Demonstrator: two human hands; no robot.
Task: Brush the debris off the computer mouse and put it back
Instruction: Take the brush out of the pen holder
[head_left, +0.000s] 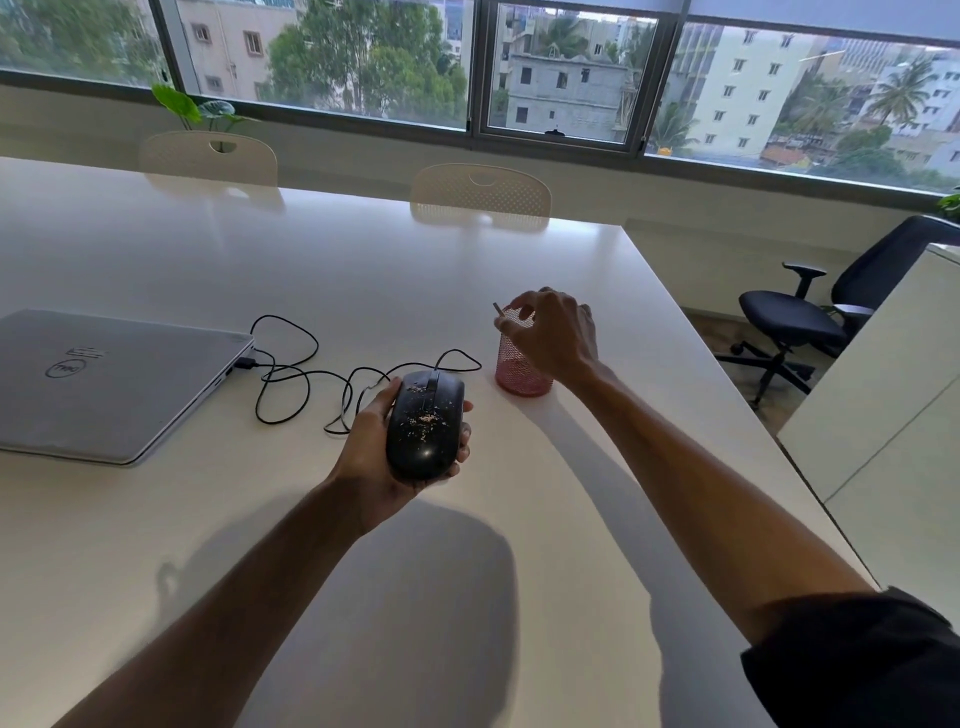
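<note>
Head view. Black corded computer mouse held off the white counter, cradled top-up in the left hand; grip wrapped around the sides, thumb on the left flank, fingertips showing on the right. Pale crumbs of debris scattered across the mouse's back and near the scroll wheel, so no brushing done yet by the look of it. Thin black cable looping over the counter toward the closed silver laptop at the left edge, plugged into its side.

Right hand reaching over the pink wire-mesh cup, which stands toward the right edge of the counter, just right of the mouse. Grip pressed together there, thumb and forefinger pinching a slim stick-like handle poking up at the cup's rim. Probably the brush, though bristles hidden inside the mesh and not confirmable.

Step in hand, as judged: fetching the tool, mouse already lifted and waiting. Next move calls for drawing the handle straight up clear of the rim without tipping the light cup, then bringing it across to the mouse.

Cup contents: only that one handle visible; anything else inside impossible to tell through the hand and mesh.
</note>
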